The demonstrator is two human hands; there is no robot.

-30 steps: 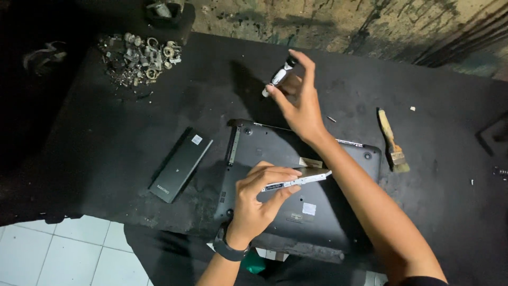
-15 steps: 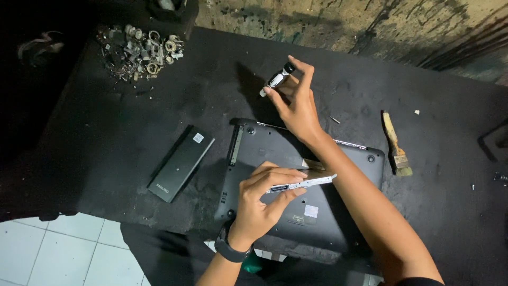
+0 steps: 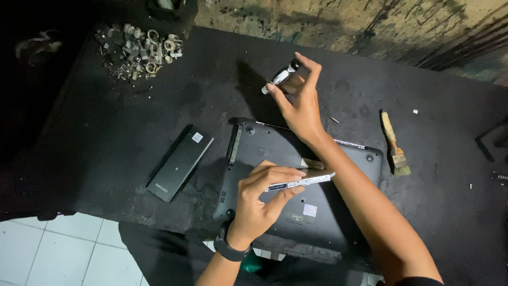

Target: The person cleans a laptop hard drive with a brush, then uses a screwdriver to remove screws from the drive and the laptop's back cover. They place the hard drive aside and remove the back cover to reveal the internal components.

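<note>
Both hands have barely moved: left hand (image 3: 259,204) still pinches the thin drive bay (image 3: 301,181), right hand (image 3: 299,100) the screwdriver (image 3: 279,77).

**Table layout**

Laptop (image 3: 296,185) lies bottom-up at the table's (image 3: 106,137) near edge. Battery pack (image 3: 180,161) just left of it, brush (image 3: 396,145) just right. Scrap-parts pile (image 3: 138,50) at far left.

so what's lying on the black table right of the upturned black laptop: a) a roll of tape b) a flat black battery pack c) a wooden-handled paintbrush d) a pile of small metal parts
c: the wooden-handled paintbrush lies on the black table just right of the upturned black laptop; the battery pack and the parts pile are on its left.
</note>
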